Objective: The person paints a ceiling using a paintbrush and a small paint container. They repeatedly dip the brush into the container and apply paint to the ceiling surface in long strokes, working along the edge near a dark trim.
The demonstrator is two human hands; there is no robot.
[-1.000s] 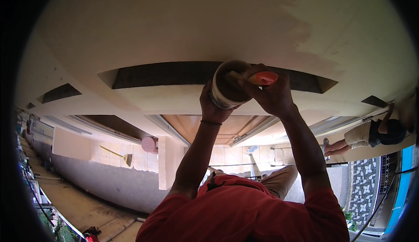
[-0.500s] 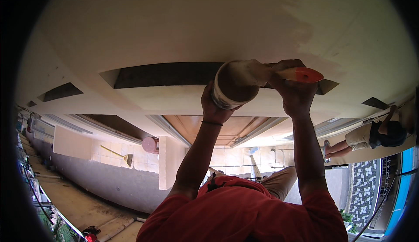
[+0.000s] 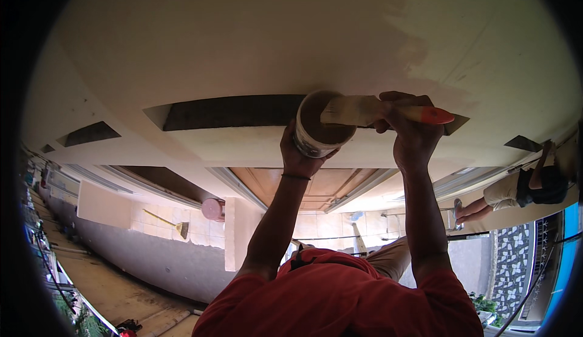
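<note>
My left hand is wrapped round a small paint tub, holding it tilted so that its mouth faces me. Inside, the tub looks brownish. In my right hand is a wide flat paintbrush with a red-tipped wooden handle, gripped near where the handle meets the head. The pale bristles lie over the tub's mouth, at its right rim. Beyond both hands rises a wall, coated beige on the left and paler on the right, with a ragged edge between the two tones.
A dark recess cuts into the wall behind the tub. Lower down are a wooden door, a broom and a pink round container. Another person is by the wall at far right.
The brush has swung from a slant into a more level position, its bristles reaching further into the tub's mouth. My view has shifted slightly.
</note>
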